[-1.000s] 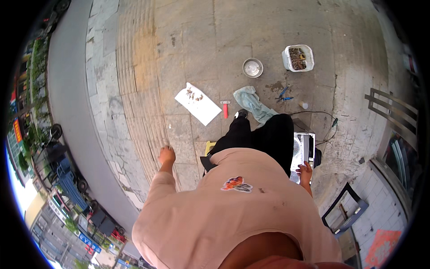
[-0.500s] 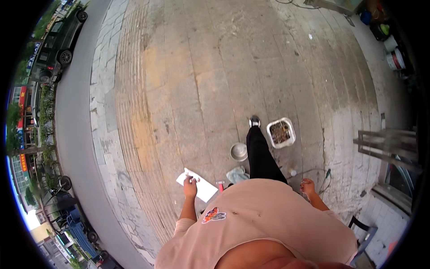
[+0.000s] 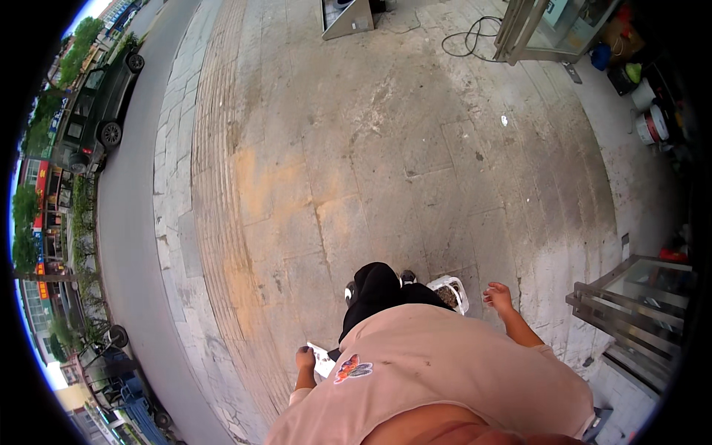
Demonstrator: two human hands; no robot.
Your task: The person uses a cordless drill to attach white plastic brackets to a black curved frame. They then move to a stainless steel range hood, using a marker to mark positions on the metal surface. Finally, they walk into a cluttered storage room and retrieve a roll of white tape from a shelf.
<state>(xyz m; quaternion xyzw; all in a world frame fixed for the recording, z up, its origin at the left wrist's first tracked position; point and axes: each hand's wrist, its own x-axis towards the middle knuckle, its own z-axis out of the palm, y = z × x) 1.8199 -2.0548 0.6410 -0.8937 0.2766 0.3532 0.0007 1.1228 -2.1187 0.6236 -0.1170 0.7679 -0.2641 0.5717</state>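
Down by my left side, my left hand (image 3: 305, 359) is closed at the edge of a white sheet (image 3: 322, 360). My body covers much of that sheet. On the other side my right hand (image 3: 499, 297) hangs with its fingers loosely apart and holds nothing. Nearest to it, on the paving beside my foot, is a white square tub (image 3: 463, 301) with dark brown bits in it, partly hidden behind my shirt and leg.
A glass door with metal bars (image 3: 630, 300) stands at the right. Further off are another open glass door (image 3: 552, 33), a coiled black cable (image 3: 467, 43) and a metal box-like stand (image 3: 347, 21). Buckets (image 3: 653, 124) line the right wall. Along the left runs a road (image 3: 137, 245) with a parked dark car (image 3: 100, 111).
I have stepped forward, so the tub now lies close to my body. The metal bowl and cloth have gone out of sight. The white sheet has moved along with my left hand.
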